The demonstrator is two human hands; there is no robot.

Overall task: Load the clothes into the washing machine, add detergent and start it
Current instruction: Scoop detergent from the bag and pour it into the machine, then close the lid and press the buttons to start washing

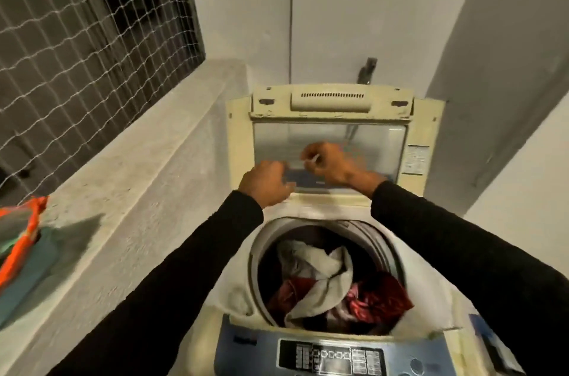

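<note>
Here both hands (295,172) reach forward, curled, at the raised lid (329,141).

Nothing printed could be read. The blue-and-black control panel (332,357) at the front of the cream top-loading washing machine (240,141) carried rows of small white markings and a short dark word at its left end, all too blurred to make out. A white sticker (416,159) beside the raised clear lid (329,141) bore fine print, likewise illegible.
</note>
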